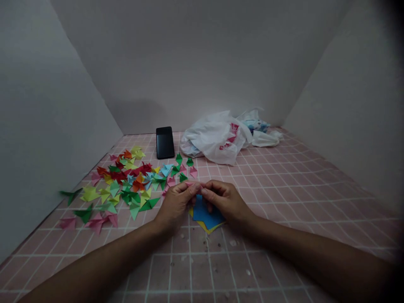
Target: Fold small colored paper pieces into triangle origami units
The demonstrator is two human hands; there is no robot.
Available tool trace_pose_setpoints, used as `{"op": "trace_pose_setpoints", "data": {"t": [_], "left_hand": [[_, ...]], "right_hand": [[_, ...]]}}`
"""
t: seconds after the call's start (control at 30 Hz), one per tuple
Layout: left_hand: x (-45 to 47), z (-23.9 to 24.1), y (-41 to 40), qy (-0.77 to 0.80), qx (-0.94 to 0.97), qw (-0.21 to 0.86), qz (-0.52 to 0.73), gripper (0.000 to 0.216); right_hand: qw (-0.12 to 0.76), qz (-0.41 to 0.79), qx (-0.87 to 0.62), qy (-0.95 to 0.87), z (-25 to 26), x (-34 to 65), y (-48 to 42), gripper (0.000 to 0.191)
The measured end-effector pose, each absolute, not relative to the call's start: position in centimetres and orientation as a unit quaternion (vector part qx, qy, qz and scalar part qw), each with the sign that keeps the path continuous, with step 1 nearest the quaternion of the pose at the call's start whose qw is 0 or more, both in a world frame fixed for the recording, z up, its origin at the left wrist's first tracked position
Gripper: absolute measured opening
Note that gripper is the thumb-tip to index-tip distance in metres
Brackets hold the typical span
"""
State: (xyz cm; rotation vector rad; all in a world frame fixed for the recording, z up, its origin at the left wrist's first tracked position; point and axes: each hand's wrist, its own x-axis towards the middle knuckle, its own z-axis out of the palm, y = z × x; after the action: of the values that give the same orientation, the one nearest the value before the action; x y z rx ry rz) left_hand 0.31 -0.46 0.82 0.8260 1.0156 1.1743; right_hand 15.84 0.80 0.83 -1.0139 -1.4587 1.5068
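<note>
My left hand (179, 203) and my right hand (224, 201) meet at the middle of the table, fingertips pinched together. Between them is a small folded piece of pink paper (193, 184), mostly covered by the fingers. Right below the hands lie blue square sheets (206, 214) on top of yellow paper (206, 229), partly hidden by my right hand. To the left of my left hand spreads a loose heap of folded paper cranes (129, 196) in green, pink, red, orange, yellow and light blue.
A black phone (165, 143) lies behind the cranes. A crumpled white plastic bag (217, 136) with red print rests at the back, beside another bag (257, 124) with blue contents and a white bundle (267, 139). Pale walls close in the pink checked tablecloth (303, 185).
</note>
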Motion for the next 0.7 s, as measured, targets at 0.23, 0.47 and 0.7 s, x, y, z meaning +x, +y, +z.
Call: {"op": "trace_pose_setpoints", "data": {"t": [0.23,0.47,0.7], "left_hand": [[0.1,0.8,-0.6,0.45,0.408,0.605,0.515,0.039],[-0.4,1.2,0.0,0.489,0.456,0.541,0.511,0.04],[-0.8,1.5,0.1,0.496,0.513,0.497,0.493,0.037]], "right_hand": [[0.378,0.621,-0.397,-0.56,0.8,15.8,0.8,0.034],[0.374,0.616,-0.417,-0.553,1.1,15.7,0.8,0.031],[0.376,0.573,-0.423,-0.593,1.3,16.3,1.6,0.029]]}}
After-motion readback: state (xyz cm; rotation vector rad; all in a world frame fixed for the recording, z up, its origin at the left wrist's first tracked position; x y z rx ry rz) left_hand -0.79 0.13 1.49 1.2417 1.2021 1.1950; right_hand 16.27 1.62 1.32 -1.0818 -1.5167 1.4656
